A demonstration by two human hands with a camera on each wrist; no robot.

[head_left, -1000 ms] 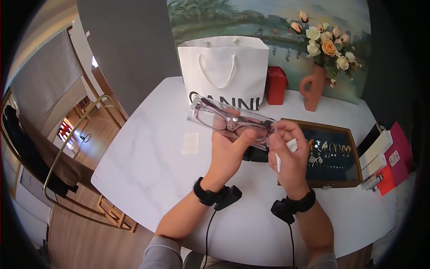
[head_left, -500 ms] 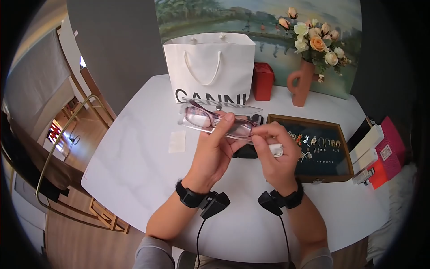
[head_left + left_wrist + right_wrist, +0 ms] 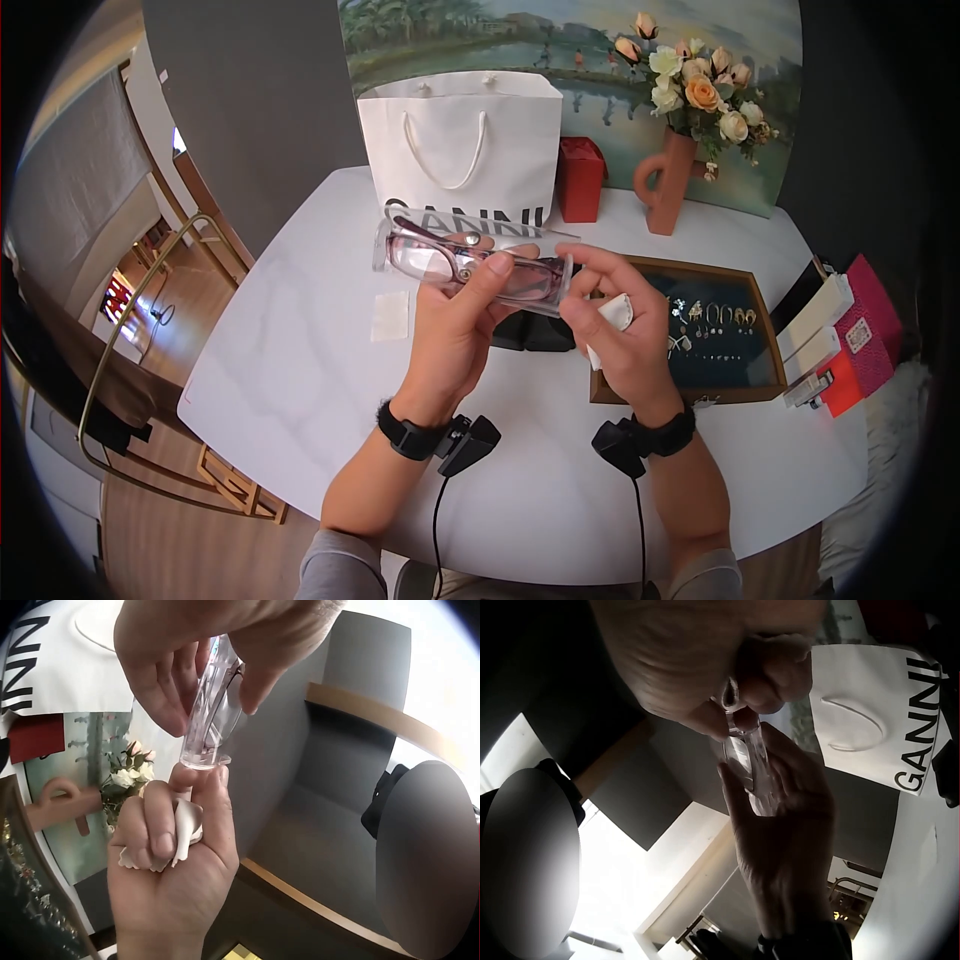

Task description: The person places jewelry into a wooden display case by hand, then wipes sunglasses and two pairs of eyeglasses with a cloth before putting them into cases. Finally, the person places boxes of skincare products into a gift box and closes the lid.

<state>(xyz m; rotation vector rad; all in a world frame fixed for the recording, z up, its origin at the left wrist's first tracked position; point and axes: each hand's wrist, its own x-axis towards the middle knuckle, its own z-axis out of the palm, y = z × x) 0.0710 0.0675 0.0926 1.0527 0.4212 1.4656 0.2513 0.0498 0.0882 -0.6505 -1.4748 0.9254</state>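
A clear plastic glasses case [image 3: 384,250] with a round metal snap is held in my left hand [image 3: 445,335], thumb on the near face and fingers behind. Inside it lie glasses [image 3: 425,262] with purplish frames. My right hand [image 3: 640,345] has its thumb and index finger at the case's right end, pinching it. A white cloth [image 3: 619,314] is gripped in that same hand's curled fingers; in the left wrist view the cloth [image 3: 186,825] pokes out of the palm. Below the hands, a black object [image 3: 535,333] on the table is partly covered.
Behind the hands stands a white paper bag [image 3: 460,130], beside a red box [image 3: 581,180] and a terracotta vase [image 3: 672,185] of flowers. At right are a framed jewellery tray [image 3: 740,385] and a pink folder [image 3: 872,335]. A pale square [image 3: 390,317] lies at left.
The case has tilted and shifted in the left hand, whose thumb now lies across its front. The right hand has stayed at its right end with the cloth. The head view has moved slightly.
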